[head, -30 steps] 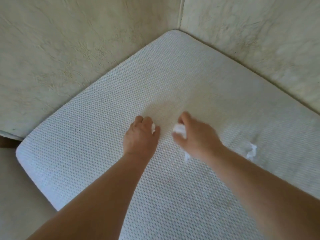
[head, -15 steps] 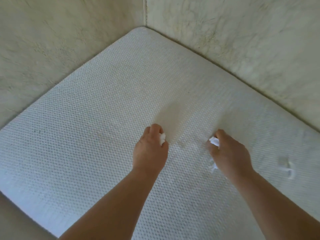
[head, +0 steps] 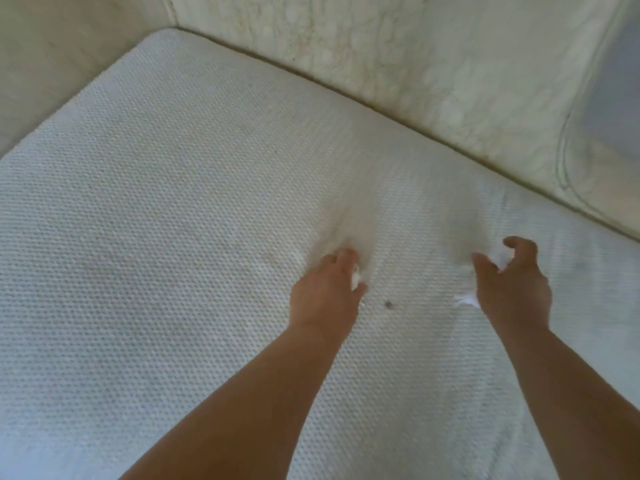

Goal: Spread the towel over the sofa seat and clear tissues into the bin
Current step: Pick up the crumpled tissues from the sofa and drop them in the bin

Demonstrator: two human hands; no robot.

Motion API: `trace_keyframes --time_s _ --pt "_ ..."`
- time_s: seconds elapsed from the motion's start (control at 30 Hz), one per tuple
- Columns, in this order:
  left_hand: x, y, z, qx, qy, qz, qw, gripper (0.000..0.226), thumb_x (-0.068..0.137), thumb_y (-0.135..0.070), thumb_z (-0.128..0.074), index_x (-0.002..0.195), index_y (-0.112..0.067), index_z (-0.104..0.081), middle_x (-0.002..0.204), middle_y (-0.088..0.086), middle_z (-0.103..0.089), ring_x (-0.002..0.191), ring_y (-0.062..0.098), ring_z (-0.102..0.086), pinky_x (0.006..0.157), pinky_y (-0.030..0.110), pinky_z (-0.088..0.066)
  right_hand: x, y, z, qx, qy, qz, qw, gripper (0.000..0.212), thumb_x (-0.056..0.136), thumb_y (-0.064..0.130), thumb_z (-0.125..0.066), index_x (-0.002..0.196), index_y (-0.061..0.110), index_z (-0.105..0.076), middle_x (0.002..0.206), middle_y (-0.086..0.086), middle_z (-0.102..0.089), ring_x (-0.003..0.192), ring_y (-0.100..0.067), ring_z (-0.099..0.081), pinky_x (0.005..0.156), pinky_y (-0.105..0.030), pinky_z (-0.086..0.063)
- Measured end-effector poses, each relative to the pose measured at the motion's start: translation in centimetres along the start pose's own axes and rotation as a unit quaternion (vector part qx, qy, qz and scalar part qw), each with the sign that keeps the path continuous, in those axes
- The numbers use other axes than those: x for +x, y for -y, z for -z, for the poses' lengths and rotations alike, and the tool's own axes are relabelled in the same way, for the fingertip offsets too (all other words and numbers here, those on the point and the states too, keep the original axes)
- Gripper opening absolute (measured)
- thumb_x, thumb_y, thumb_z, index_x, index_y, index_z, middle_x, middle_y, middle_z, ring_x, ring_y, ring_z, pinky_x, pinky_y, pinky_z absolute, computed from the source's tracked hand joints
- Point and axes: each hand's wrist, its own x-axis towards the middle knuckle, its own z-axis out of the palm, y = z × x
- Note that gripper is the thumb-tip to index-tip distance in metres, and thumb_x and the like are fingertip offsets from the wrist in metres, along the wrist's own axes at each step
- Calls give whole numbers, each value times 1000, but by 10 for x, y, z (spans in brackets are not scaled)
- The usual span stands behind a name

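A white waffle-textured towel lies flat over the sofa seat and fills most of the view. My left hand rests on it near the middle, fingers closed on a small white tissue scrap. My right hand is further right, thumb and fingers curled around a white tissue piece. Another bit of white tissue sticks out below its palm. Whether that bit belongs to the same tissue is hidden by the hand. A small dark speck lies on the towel between my hands.
The cracked cream sofa backrest rises behind the towel and the armrest stands at the left. A cushion edge shows at the upper right. No bin is in view.
The view has swung to the right along the seat. My right hand has reached further right and opened its fingers around a tissue. The loose tissue seen at the right earlier is gone from view.
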Motion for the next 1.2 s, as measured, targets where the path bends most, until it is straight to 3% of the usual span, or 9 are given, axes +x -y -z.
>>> trace_keyframes --time_s 0.07,0.17,0.37,0.5,0.63,0.77,0.87,1.1,1.2 --pt "3 -1 -3 23 -25 2 999 25 91 -37 -50 112 -23 -49 110 1 -58 96 27 -61 71 32 -41 3 -13 -8 -40 54 -8 998 37 91 33 -54 120 14 -43 107 -21 -63 97 -38 -58 73 -35 -35" --pt "6 -4 -3 13 -55 29 998 22 93 -33 -47 106 -16 -53 107 5 -59 96 28 -60 77 34 -43 9 -21 -9 52 59 -13 997 23 92 27 -53 107 10 -53 101 -16 -61 99 -34 -57 77 -35 -39" --pt "-10 -24 -5 -84 -113 107 984 9 87 -21 -52 82 -16 -47 65 -6 -50 65 21 -50 63 30 -37 1 -56 18 225 -3 -81 971 13 87 24 -57 87 12 -54 73 2 -54 69 -21 -53 60 -27 -40" --pt "-21 -44 -16 -134 -103 145 975 4 88 -18 -51 90 -22 -52 68 -13 -52 62 5 -47 55 22 -34 -12 -74 28 286 39 -109 951 9 88 20 -56 81 15 -54 79 -5 -59 69 -22 -55 55 -25 -42" --pt "-42 -77 -28 -180 -80 158 968 8 89 -26 -53 90 -20 -58 76 -7 -59 71 12 -54 60 23 -37 -30 -84 37 328 116 -117 930 13 87 23 -60 76 16 -59 80 -6 -63 73 -25 -60 56 -26 -43" --pt "-65 -107 -34 -257 -82 181 946 15 87 -32 -59 83 -17 -57 69 -5 -57 62 12 -53 56 25 -41 -50 -92 52 368 188 -122 903 17 86 28 -63 84 12 -61 87 -11 -65 78 -26 -62 68 -35 -49" --pt "-92 -138 -48 -324 -68 202 922 17 86 -29 -57 75 -17 -57 69 0 -60 63 18 -55 59 28 -42 -69 -107 75 388 210 -128 888 17 86 30 -63 84 14 -60 89 -11 -65 81 -27 -63 65 -34 -49" --pt "-168 -222 -118 -350 25 182 918 13 90 -28 -54 85 -17 -57 82 5 -64 73 22 -59 69 31 -46 -112 -194 126 417 151 -165 881 21 86 31 -63 79 12 -56 76 -9 -61 72 -26 -58 67 -33 -45" --pt "-207 -254 -152 -360 75 168 914 15 90 -23 -55 76 -18 -55 71 4 -61 59 17 -55 52 21 -45 -139 -252 141 474 95 -211 849 18 86 26 -64 77 12 -57 71 -7 -59 68 -23 -56 64 -33 -44"
